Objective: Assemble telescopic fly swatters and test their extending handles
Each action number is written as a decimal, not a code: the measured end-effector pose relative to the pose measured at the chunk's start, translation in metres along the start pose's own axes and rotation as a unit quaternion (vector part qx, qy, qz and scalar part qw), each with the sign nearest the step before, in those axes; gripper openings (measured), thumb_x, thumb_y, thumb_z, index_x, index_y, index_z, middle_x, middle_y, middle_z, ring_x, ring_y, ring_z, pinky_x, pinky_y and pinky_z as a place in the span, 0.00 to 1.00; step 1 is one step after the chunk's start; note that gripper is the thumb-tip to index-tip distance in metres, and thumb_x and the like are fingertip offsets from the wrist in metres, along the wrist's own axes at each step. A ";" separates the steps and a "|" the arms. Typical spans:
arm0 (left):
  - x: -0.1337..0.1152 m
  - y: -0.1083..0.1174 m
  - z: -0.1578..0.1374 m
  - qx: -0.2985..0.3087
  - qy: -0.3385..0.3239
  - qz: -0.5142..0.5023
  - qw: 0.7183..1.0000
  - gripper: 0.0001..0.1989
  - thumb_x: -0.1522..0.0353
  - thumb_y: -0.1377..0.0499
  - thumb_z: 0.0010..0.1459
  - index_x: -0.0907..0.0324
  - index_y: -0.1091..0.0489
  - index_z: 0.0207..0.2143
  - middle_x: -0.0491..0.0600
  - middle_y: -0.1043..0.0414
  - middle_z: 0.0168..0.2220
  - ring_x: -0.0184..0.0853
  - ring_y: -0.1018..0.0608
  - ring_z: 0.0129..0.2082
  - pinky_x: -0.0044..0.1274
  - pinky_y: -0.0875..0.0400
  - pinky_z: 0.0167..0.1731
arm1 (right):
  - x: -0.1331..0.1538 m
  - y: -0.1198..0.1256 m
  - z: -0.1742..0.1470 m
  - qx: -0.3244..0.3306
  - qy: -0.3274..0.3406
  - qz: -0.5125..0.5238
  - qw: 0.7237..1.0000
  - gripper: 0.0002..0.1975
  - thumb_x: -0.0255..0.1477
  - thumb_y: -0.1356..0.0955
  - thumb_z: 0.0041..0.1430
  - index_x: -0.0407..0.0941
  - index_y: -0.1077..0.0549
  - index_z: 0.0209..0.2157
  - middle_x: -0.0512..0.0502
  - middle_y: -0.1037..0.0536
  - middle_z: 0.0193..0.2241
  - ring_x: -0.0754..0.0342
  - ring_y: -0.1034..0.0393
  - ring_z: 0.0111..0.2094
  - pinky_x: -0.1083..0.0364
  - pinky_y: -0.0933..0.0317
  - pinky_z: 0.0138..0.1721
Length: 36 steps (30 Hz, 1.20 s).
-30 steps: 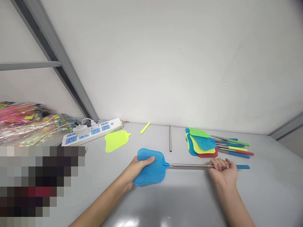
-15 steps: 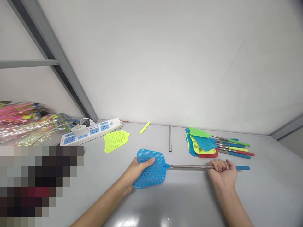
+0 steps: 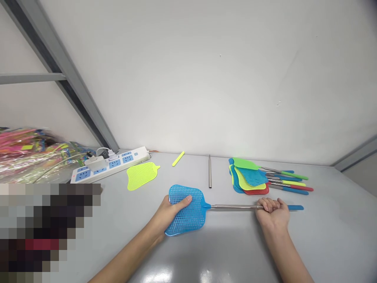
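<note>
One blue swatter point(image 3: 193, 220) is spanning the lower centre of the frame. The left hand point(image 3: 167, 212) is pinching its head, thumb on top; the right hand point(image 3: 273, 210) is closing in a fist around its metal shaft. At centre right, a pile point(image 3: 251, 182) is showing at least six handles: three blue, one green, one yellow, one red. One yellow head point(image 3: 141, 176), one yellow grip point(image 3: 178, 158) and one metal rod point(image 3: 210, 173) are lying apart on the grey table point(image 3: 235, 255), which is meeting a white wall point(image 3: 176, 78). At left, one power strip point(image 3: 118, 166) is holding two plugs; among glossy packets point(image 3: 17, 157), a yellow patch, perhaps a label, is showing.
</note>
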<state>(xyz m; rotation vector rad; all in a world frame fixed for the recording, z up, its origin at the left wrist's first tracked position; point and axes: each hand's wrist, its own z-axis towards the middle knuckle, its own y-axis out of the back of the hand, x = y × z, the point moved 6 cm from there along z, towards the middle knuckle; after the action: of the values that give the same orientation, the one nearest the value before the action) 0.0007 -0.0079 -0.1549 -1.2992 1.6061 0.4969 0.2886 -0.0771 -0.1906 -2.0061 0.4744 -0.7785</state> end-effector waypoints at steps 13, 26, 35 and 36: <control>0.000 -0.002 -0.002 -0.015 0.036 0.000 0.999 0.21 0.59 0.40 0.44 0.63 0.33 0.38 0.58 0.27 0.37 0.43 0.24 0.34 0.31 0.29 0.35 | 0.003 -0.003 0.002 0.024 -0.005 -0.024 0.999 0.14 0.22 0.43 0.47 0.45 0.56 0.15 0.61 0.58 0.10 0.65 0.57 0.08 0.64 0.56 0.08; -0.005 0.000 -0.001 -0.063 0.025 0.030 0.997 0.21 0.60 0.37 0.39 0.64 0.30 0.35 0.56 0.25 0.33 0.44 0.24 0.33 0.30 0.29 0.34 | 0.003 -0.004 0.004 0.044 -0.009 -0.036 0.998 0.14 0.22 0.43 0.47 0.44 0.53 0.14 0.61 0.58 0.10 0.66 0.57 0.08 0.65 0.55 0.10; -0.008 -0.002 -0.004 -0.045 0.028 0.037 0.998 0.20 0.60 0.38 0.40 0.63 0.30 0.35 0.55 0.25 0.34 0.43 0.24 0.34 0.29 0.29 0.34 | 0.004 -0.004 0.004 0.043 -0.006 -0.043 0.998 0.14 0.22 0.43 0.48 0.44 0.53 0.14 0.61 0.57 0.10 0.66 0.57 0.08 0.65 0.56 0.09; -0.008 -0.003 -0.004 -0.042 0.026 0.041 0.998 0.20 0.60 0.37 0.39 0.63 0.30 0.35 0.55 0.25 0.34 0.43 0.24 0.34 0.29 0.29 0.34 | 0.004 -0.004 0.003 0.046 -0.001 -0.042 0.998 0.14 0.22 0.43 0.48 0.44 0.53 0.14 0.61 0.58 0.10 0.66 0.57 0.08 0.65 0.56 0.09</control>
<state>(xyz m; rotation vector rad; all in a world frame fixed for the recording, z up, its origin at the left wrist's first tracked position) 0.0012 -0.0081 -0.1457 -1.3225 1.7016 0.5911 0.2939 -0.0751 -0.1867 -1.9520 0.3486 -0.8364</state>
